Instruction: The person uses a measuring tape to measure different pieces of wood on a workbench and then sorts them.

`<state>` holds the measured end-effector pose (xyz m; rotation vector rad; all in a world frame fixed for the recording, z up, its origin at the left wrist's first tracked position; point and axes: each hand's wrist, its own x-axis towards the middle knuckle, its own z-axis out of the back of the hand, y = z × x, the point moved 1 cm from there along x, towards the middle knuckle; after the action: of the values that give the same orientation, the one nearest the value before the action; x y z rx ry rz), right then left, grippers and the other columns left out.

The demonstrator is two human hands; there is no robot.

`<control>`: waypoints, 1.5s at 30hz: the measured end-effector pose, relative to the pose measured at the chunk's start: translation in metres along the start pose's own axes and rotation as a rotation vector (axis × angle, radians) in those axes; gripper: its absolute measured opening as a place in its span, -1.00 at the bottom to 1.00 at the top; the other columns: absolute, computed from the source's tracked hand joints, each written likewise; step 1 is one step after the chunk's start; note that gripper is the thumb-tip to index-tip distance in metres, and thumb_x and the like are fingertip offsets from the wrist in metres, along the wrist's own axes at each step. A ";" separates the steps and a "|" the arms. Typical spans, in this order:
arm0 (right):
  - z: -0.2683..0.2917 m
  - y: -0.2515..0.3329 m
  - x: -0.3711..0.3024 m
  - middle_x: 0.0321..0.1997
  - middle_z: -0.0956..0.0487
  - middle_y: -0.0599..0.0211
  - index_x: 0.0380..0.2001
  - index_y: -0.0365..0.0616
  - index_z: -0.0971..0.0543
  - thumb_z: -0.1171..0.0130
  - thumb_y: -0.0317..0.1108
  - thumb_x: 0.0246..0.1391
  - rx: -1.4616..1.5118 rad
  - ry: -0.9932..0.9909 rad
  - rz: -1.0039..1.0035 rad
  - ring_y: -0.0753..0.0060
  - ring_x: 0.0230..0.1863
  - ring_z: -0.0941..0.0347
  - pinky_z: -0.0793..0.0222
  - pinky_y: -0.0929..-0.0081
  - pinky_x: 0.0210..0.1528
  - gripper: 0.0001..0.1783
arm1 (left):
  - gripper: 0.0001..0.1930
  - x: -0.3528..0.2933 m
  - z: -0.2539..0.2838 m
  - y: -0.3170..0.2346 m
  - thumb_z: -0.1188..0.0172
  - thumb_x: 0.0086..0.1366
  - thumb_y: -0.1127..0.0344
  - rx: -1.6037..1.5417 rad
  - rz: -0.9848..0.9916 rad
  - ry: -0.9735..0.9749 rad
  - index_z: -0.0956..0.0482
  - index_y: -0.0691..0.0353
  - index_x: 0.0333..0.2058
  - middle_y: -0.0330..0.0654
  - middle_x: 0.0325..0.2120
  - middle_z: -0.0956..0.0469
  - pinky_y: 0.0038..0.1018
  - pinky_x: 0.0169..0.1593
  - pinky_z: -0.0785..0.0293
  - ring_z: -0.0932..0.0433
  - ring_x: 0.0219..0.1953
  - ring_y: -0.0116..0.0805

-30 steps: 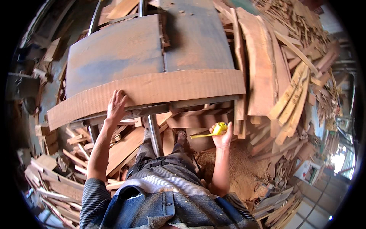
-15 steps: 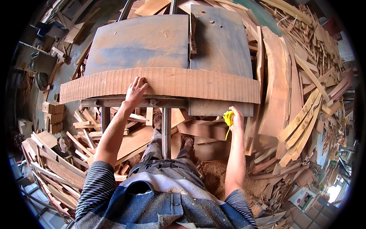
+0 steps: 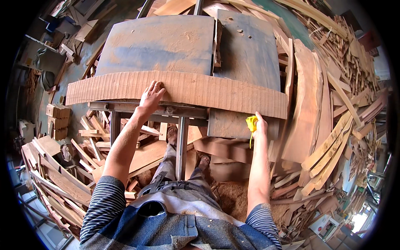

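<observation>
A long, slightly curved wooden plank [image 3: 196, 88] with saw marks across its face lies sideways over a steel table [image 3: 162, 52] dusted with sawdust. My left hand [image 3: 151, 96] rests on the plank left of its middle, fingers stretched out over the wood. My right hand [image 3: 261, 125] is closed around a yellow tape measure [image 3: 251, 123], just off the plank's near edge toward its right end. A short yellow strip hangs below the tape measure. Part of the table's right plate [image 3: 225, 125] shows on the near side of the plank.
A steel leg [image 3: 182, 146] stands between my feet, with offcuts [image 3: 146, 156] around it. Large slabs [image 3: 306, 104] lean at the right, beside striped boards [image 3: 331, 146] and heaped scraps. Small blocks [image 3: 58, 121] are stacked at the left. Sawdust [image 3: 235, 191] covers floor near my legs.
The view has tilted slightly, so the plank's right end appears lower. More of the right plate shows on the plank's near side. Both hands keep their holds.
</observation>
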<state>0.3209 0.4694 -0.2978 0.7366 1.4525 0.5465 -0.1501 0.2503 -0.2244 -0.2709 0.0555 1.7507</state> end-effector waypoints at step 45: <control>-0.088 0.070 0.071 -0.51 -0.50 0.29 -0.45 -0.29 -0.59 -0.40 -0.27 0.05 -0.076 -0.142 0.137 0.39 -0.54 -0.47 -0.47 0.37 -0.50 -0.71 | -0.16 0.116 0.024 0.049 -0.60 -0.14 0.13 0.026 -0.046 0.011 -0.45 0.18 0.16 0.09 0.34 -0.24 -0.29 0.44 -0.17 -0.16 0.42 0.07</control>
<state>0.2453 0.5782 -0.2923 0.8029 1.2497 0.6382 -0.2214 0.3569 -0.2314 -0.2613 0.0792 1.7022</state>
